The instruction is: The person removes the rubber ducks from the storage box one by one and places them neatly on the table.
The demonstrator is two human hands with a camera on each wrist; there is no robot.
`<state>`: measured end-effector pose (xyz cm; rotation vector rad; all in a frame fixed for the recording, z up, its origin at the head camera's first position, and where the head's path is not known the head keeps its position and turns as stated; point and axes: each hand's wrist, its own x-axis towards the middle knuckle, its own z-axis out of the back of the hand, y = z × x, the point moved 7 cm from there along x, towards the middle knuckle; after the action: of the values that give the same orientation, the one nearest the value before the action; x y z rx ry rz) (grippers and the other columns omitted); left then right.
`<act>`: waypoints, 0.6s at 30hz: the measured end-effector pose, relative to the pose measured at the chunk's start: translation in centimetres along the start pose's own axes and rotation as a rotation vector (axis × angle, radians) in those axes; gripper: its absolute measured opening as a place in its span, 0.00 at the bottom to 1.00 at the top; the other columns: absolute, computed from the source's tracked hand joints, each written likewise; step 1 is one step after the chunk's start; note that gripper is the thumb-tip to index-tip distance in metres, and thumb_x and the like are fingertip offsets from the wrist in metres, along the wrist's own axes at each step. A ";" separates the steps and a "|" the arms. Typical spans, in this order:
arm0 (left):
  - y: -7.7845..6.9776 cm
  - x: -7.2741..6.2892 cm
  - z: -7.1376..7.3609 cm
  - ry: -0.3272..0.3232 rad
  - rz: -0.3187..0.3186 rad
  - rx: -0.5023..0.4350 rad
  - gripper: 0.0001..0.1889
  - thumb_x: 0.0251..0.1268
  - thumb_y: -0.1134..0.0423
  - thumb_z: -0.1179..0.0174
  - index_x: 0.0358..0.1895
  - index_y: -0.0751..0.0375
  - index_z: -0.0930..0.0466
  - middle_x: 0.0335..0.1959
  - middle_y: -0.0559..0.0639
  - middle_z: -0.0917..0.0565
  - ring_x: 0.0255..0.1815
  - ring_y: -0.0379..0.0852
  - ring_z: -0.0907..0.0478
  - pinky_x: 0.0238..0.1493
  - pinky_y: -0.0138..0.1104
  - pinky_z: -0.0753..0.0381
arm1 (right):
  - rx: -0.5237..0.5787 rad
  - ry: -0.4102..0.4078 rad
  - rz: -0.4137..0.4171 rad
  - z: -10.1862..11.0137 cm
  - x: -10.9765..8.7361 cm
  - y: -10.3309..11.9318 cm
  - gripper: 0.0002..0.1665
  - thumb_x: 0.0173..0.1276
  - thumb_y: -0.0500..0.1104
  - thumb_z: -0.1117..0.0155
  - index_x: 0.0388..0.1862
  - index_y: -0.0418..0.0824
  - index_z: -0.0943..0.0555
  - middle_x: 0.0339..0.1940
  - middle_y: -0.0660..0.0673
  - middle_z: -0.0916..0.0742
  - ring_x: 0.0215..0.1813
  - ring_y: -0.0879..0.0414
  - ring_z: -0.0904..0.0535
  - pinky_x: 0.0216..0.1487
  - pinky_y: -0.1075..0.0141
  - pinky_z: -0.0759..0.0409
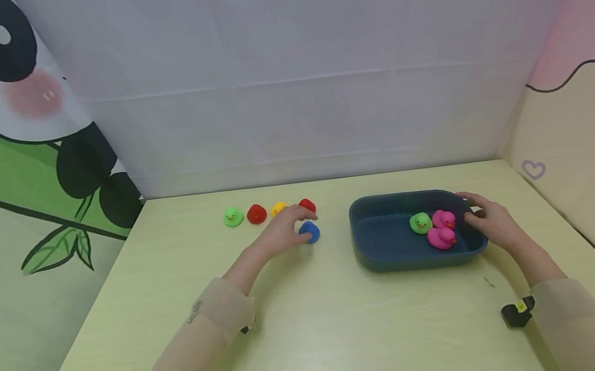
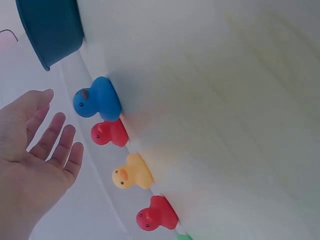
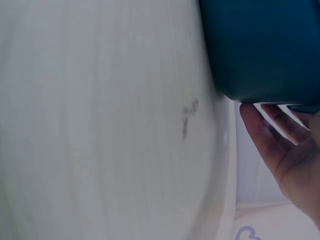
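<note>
My left hand [image 1: 284, 231] hovers around a blue rubber duck [image 1: 309, 232], thumb and fingers spread apart. In the left wrist view the blue duck [image 2: 98, 98] stands upright just beyond the fingertips, with a gap between. My right hand [image 1: 494, 222] holds the right end of a dark blue bin [image 1: 396, 263], its thumb over the rim. Seen from the right wrist, fingers [image 3: 260, 132] touch the outside of the bin's end wall [image 3: 265, 60], while the thumb is mostly hidden. Inside the bin are a green duck [image 1: 421, 223] and two pink ducks [image 1: 441, 238].
Behind the left hand, a row of ducks runs along the table: a green duck [image 1: 233, 217], a red duck [image 1: 256, 214], a yellow duck [image 1: 278, 208] and another red duck [image 1: 307, 205]. A white cloth wall [image 1: 291, 87] closes the table's back edge.
</note>
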<state>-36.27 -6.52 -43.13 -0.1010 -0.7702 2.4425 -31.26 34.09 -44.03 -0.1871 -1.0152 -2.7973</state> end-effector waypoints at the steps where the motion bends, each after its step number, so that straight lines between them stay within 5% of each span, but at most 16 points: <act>1: -0.1 -0.1 0.1 -0.002 0.000 -0.009 0.20 0.59 0.65 0.37 0.56 0.55 0.24 0.55 0.49 0.23 0.58 0.48 0.28 0.61 0.42 0.28 | -0.001 0.002 -0.002 0.0 0.0 0.0 0.28 0.71 0.39 0.50 0.69 0.34 0.38 0.57 0.24 0.27 0.50 0.29 0.23 0.39 0.60 0.20; 14: -3.5 -1.0 1.4 -0.063 -0.051 -0.068 0.19 0.59 0.64 0.36 0.54 0.56 0.23 0.51 0.50 0.22 0.54 0.51 0.25 0.57 0.41 0.25 | 0.002 0.007 -0.013 -0.1 -0.1 0.1 0.29 0.71 0.39 0.50 0.69 0.34 0.39 0.59 0.23 0.28 0.52 0.28 0.24 0.43 0.54 0.20; 18: -4.9 -1.3 1.7 -0.100 -0.052 -0.058 0.18 0.59 0.61 0.36 0.54 0.53 0.22 0.52 0.47 0.22 0.53 0.48 0.26 0.55 0.40 0.24 | 0.002 0.007 -0.009 -0.1 -0.1 0.1 0.29 0.71 0.39 0.50 0.69 0.34 0.38 0.58 0.24 0.28 0.51 0.29 0.24 0.40 0.60 0.20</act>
<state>-33.07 -4.78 -39.18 0.0195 -0.8768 2.3908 -31.18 33.96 -44.03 -0.1732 -1.0192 -2.8029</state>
